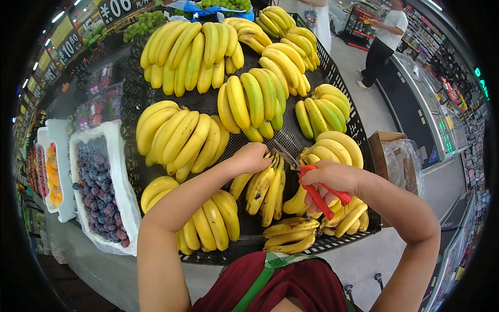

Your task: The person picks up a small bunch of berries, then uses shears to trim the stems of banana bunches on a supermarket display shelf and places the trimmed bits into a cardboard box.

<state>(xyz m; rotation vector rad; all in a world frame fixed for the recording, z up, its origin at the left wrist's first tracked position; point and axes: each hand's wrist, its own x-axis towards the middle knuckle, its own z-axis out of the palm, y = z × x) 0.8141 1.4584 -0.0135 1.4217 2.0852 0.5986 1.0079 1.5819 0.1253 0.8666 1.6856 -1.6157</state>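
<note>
My left hand grips the stem end of a small bunch of bananas with brown spots, which hangs down towards me. My right hand holds a pair of scissors by their red handles. The metal blades point up and left, close to the stems beside my left hand; whether they touch the stems I cannot tell. Right of the scissors lies a yellow bunch, partly behind my right hand. A small spotted bunch rests at the near edge of the black display bin.
More banana bunches fill the black plastic bin. A white box of plums stands at left, green grapes at the far side. A cardboard box is at right. A person walks in the aisle; another in white stands beyond the bin.
</note>
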